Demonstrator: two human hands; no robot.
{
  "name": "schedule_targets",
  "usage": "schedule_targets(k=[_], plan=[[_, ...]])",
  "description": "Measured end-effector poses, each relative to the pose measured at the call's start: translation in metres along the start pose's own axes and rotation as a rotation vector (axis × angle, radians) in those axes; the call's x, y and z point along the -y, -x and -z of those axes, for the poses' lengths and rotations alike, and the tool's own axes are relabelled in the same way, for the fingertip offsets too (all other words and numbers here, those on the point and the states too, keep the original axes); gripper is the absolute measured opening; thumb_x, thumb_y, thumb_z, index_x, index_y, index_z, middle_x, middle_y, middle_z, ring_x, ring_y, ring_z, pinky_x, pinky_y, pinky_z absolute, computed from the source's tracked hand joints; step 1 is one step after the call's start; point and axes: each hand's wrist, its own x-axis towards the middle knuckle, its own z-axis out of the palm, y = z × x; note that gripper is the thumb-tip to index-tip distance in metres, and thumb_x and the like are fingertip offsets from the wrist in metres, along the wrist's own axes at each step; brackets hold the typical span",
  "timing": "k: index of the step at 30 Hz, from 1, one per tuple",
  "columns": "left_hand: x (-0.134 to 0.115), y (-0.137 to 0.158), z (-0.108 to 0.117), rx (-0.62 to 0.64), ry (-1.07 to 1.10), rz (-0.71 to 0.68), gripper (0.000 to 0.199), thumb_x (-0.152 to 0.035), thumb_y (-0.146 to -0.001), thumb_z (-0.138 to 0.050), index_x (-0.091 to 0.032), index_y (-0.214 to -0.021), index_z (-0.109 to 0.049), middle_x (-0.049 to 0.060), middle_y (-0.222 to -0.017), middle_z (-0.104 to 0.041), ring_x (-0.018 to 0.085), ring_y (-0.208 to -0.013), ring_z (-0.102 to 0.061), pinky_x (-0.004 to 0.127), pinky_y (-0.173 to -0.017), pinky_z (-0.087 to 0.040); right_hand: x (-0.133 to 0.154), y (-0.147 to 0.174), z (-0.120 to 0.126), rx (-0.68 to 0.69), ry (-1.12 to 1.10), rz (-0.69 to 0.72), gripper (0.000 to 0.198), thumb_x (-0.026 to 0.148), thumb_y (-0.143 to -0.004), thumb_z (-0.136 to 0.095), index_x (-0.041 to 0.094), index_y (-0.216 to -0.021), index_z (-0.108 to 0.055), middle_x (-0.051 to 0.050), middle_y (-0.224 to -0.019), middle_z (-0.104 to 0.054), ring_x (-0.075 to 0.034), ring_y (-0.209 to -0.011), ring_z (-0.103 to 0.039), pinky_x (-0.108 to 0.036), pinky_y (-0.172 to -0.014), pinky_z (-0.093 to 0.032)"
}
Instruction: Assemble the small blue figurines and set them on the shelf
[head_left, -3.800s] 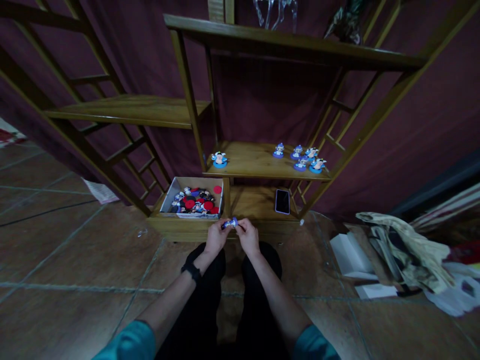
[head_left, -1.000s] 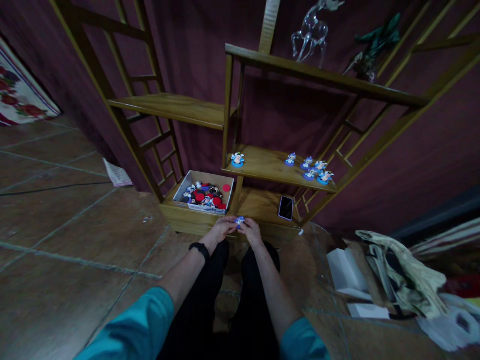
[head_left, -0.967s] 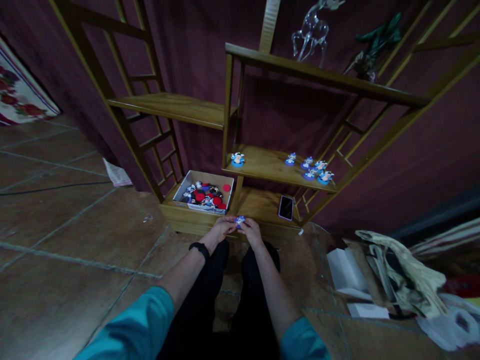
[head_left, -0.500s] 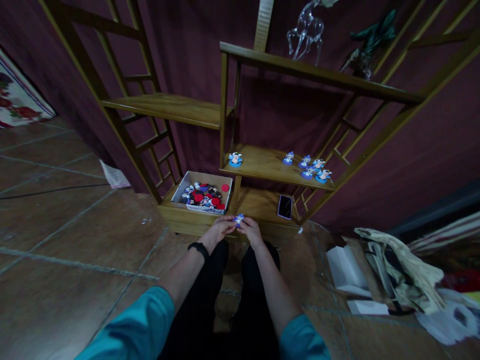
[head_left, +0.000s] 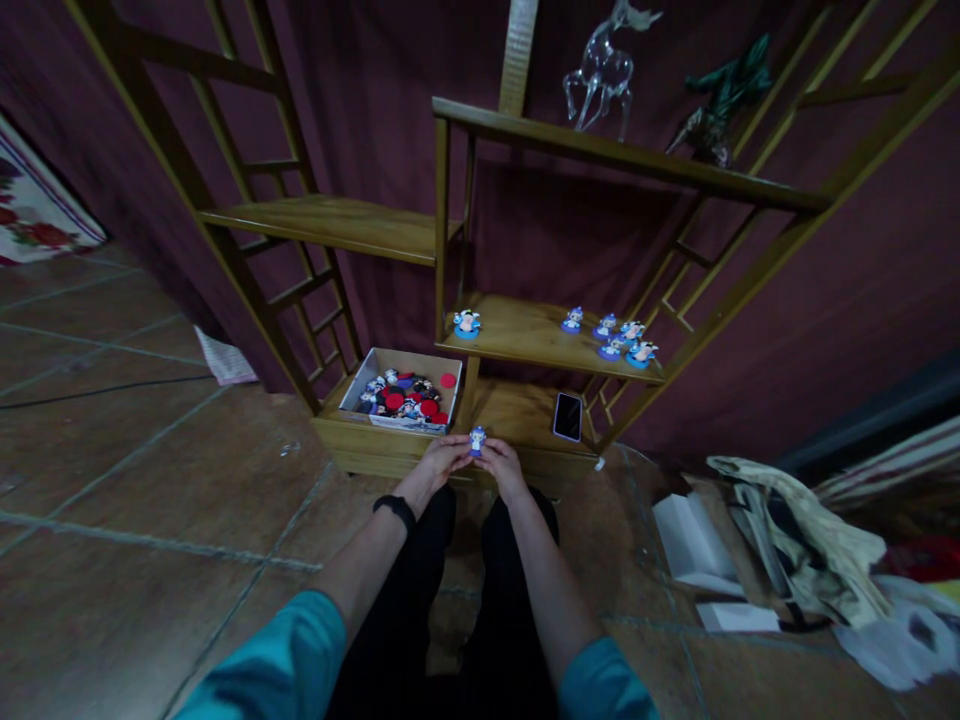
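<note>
Between my two hands, in front of the low shelf edge, is a small purple-and-white figurine (head_left: 478,440) on a purple base, held upright. My left hand (head_left: 445,456) pinches it from the left, and my right hand (head_left: 501,464) grips it from the right. Left of my hands, an open cardboard box (head_left: 360,408) holds a heap of similar figurines with red, black and purple bases. On the shelf (head_left: 517,330) above, a figurine on a blue base (head_left: 466,324) stands at the left end. Several purple and blue figurines (head_left: 609,326) are grouped toward the right end.
A phone (head_left: 568,416) lies on the lower shelf at the right. A clear glass deer (head_left: 602,75) and a dark green statue (head_left: 724,100) stand on the top shelf. White boxes (head_left: 694,545), a cloth bag (head_left: 817,540) and a plastic bag (head_left: 900,635) are on the floor at right.
The figurine has turned slightly in my fingers and now stands straighter, facing me more. Both hands keep hold of it in nearly the same place. The camera view has shifted a little.
</note>
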Motion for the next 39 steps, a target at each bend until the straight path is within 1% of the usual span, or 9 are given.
schedule_targets(k=[7, 11, 15, 21, 25, 31, 35, 39], plan=[[-0.0016, 0.0029, -0.0033, -0.006, -0.025, -0.012, 0.017, -0.004, -0.062, -0.072, -0.009, -0.077, -0.068, 0.009, -0.072, -0.069, 0.013, -0.061, -0.065, 0.022, -0.060, -0.053, 0.0015, 0.0009, 0.0003, 0.006, -0.021, -0.018, 0.030, 0.031, -0.051, -0.078, 0.016, -0.073, -0.064, -0.004, -0.080, -0.070, -0.018, -0.074, -0.066, -0.034, -0.075, -0.054], [-0.0022, 0.0037, -0.0047, -0.029, -0.016, -0.014, 0.017, -0.001, -0.060, -0.072, -0.009, -0.074, -0.068, 0.008, -0.068, -0.068, 0.013, -0.058, -0.064, 0.021, -0.058, -0.053, 0.0008, -0.0008, 0.0005, 0.007, -0.046, -0.004, 0.028, 0.030, -0.051, -0.079, 0.017, -0.071, -0.063, -0.003, -0.076, -0.069, -0.018, -0.072, -0.066, -0.035, -0.073, -0.055], [-0.0041, 0.0049, -0.0063, -0.036, -0.020, 0.007, 0.017, 0.000, -0.059, -0.072, -0.009, -0.072, -0.067, 0.008, -0.068, -0.068, 0.013, -0.058, -0.064, 0.022, -0.058, -0.053, 0.0001, -0.0023, 0.0011, 0.008, -0.020, -0.012, 0.029, 0.030, -0.049, -0.079, 0.017, -0.069, -0.062, -0.003, -0.074, -0.068, -0.019, -0.070, -0.066, -0.038, -0.071, -0.055], [-0.0033, 0.0091, -0.0083, -0.027, 0.027, -0.019, 0.018, -0.002, -0.063, -0.071, -0.011, -0.078, -0.064, 0.006, -0.070, -0.067, 0.011, -0.061, -0.064, 0.021, -0.060, -0.052, -0.0036, -0.0017, 0.0022, 0.034, -0.026, -0.005, 0.030, 0.031, -0.055, -0.077, 0.017, -0.079, -0.063, -0.004, -0.081, -0.069, -0.019, -0.076, -0.066, -0.036, -0.075, -0.054], [-0.0005, 0.0095, -0.0085, -0.016, 0.035, -0.047, 0.023, -0.003, -0.063, -0.071, -0.011, -0.083, -0.062, 0.005, -0.072, -0.067, 0.011, -0.063, -0.063, 0.020, -0.062, -0.052, -0.0050, -0.0005, 0.0021, 0.017, -0.029, -0.014, 0.030, 0.029, -0.054, -0.076, 0.018, -0.080, -0.063, -0.002, -0.083, -0.069, -0.016, -0.075, -0.066, -0.033, -0.074, -0.053], [-0.0010, 0.0084, -0.0079, -0.018, 0.014, -0.021, 0.027, -0.003, -0.062, -0.073, -0.010, -0.085, -0.062, 0.007, -0.075, -0.067, 0.011, -0.062, -0.063, 0.020, -0.061, -0.052, -0.0001, 0.0024, 0.0026, 0.009, 0.033, -0.034, 0.033, 0.032, -0.055, -0.076, 0.019, -0.083, -0.064, -0.002, -0.083, -0.070, -0.015, -0.072, -0.066, -0.031, -0.071, -0.053], [-0.0021, 0.0087, -0.0084, -0.005, 0.012, -0.014, 0.026, -0.002, -0.062, -0.072, -0.010, -0.085, -0.063, 0.007, -0.074, -0.067, 0.011, -0.061, -0.063, 0.020, -0.060, -0.052, -0.0014, 0.0001, 0.0029, -0.006, 0.063, -0.034, 0.034, 0.034, -0.056, -0.075, 0.020, -0.085, -0.064, -0.002, -0.084, -0.070, -0.015, -0.071, -0.066, -0.030, -0.069, -0.052], [-0.0023, 0.0081, -0.0096, -0.041, 0.032, -0.024, 0.026, -0.001, -0.061, -0.072, -0.011, -0.083, -0.062, 0.005, -0.072, -0.066, 0.010, -0.061, -0.063, 0.020, -0.060, -0.051, -0.0035, -0.0026, 0.0020, -0.013, 0.082, -0.034, 0.034, 0.035, -0.056, -0.074, 0.020, -0.084, -0.063, -0.002, -0.083, -0.069, -0.015, -0.070, -0.065, -0.029, -0.068, -0.052]])
